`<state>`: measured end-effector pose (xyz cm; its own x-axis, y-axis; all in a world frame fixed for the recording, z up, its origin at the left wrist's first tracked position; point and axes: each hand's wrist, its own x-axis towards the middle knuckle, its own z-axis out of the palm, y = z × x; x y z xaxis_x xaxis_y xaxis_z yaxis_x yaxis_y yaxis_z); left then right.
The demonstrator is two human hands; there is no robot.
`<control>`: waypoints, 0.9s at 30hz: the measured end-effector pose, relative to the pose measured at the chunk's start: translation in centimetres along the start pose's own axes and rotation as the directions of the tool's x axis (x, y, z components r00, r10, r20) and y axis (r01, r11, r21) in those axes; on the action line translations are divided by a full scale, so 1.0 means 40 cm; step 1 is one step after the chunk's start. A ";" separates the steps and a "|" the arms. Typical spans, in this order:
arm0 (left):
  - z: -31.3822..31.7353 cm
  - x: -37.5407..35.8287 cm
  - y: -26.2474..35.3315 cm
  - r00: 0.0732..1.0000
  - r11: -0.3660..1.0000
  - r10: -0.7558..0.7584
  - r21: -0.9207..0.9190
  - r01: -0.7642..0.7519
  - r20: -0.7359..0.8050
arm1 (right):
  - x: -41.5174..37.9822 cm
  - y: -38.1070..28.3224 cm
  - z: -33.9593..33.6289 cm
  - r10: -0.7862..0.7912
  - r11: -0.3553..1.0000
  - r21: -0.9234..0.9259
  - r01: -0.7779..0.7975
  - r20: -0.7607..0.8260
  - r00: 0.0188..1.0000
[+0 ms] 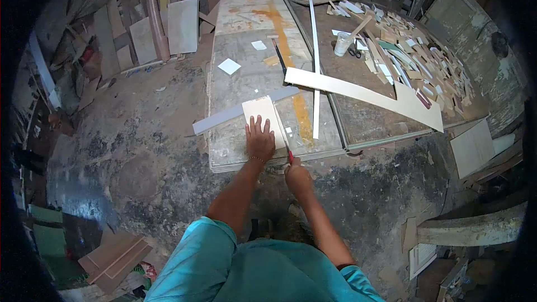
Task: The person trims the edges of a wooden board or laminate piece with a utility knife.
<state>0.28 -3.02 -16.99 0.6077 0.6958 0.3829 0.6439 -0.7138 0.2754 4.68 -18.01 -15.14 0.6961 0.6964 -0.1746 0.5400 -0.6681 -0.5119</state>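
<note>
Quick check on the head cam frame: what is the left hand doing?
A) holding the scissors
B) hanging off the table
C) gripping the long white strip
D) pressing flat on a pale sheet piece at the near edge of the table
D: the left hand lies palm-down, fingers spread, on the pale sheet piece, while the right hand grips a red-handled tool at the table edge.

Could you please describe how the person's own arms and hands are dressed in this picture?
Both arms are bare from short turquoise sleeves down. The left hand has a thin bracelet at the wrist. The right hand is gloveless, and no ring or watch is discernible.
</note>
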 end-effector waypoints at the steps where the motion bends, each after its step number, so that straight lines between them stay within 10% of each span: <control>1: 0.000 0.000 -0.001 1.000 1.000 0.009 -0.017 -0.009 -0.014 | -0.007 -0.005 0.002 -0.005 1.000 -0.017 0.005 -0.006 1.000; 12: 0.002 -0.001 -0.004 1.000 1.000 0.021 0.018 -0.021 0.011 | 0.016 0.044 0.075 0.062 0.996 0.063 -0.060 -0.034 0.997; 20: 0.004 -0.002 -0.006 1.000 1.000 0.018 -0.003 -0.018 -0.019 | 0.054 0.100 0.023 -0.194 0.926 0.341 0.163 0.057 0.979; 27: 0.003 -0.001 -0.005 1.000 1.000 0.023 -0.006 -0.023 -0.016 | -0.025 -0.001 0.007 0.019 0.999 -0.050 -0.019 0.001 1.000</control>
<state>0.20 -2.88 -17.18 0.6146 0.6779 0.4035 0.6271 -0.7301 0.2715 3.81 -18.59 -15.19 0.7055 0.6840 -0.1855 0.5497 -0.6933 -0.4660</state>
